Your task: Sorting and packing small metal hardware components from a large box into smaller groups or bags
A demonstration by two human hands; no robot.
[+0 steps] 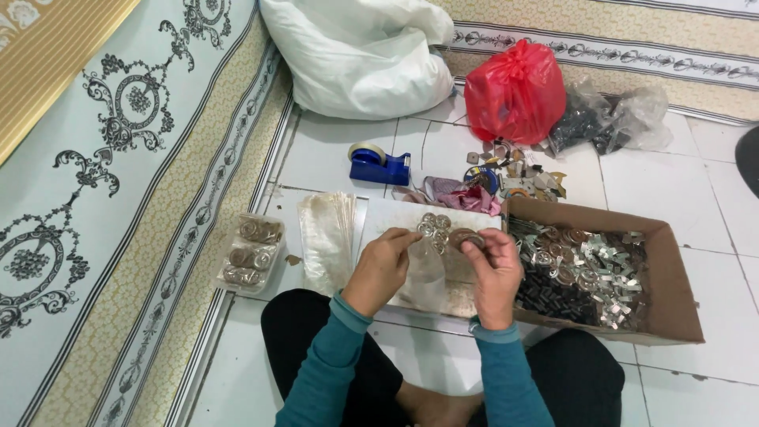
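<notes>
Fingers of both hands, left hand (381,265) and right hand (492,269), pinch a clear plastic pouch (431,273) hanging lengthwise, mouth up.

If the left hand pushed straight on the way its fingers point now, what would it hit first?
The left hand points up and right, so it would likely first meet the cluster of small metal rings on the white board, just past the clear bag it pinches. Depth is hard to judge from one view.

Likely a home floor: patterned mattress (118,158), white tiles (696,205), parts box (680,300).
</notes>
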